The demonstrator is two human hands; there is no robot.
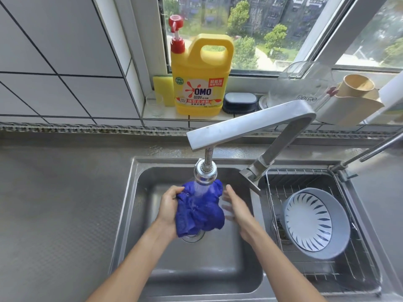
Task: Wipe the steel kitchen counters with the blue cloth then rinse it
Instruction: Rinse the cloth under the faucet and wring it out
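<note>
The blue cloth (199, 211) hangs bunched up over the left sink basin (152, 258), right under the faucet head (205, 173), and water streams onto it. My left hand (169, 205) grips the cloth's left side. My right hand (236, 207) is beside the cloth's right edge, fingers spread and blurred, holding nothing. The steel counter (61, 203) stretches to the left of the sink.
The faucet arm (250, 125) reaches over the basin from the right. A wire rack (274, 199) in the right basin holds a grey bowl (316, 223). On the windowsill stand a yellow detergent jug (200, 77), a sponge (162, 90), a small glass (154, 103) and a dark brush (239, 102).
</note>
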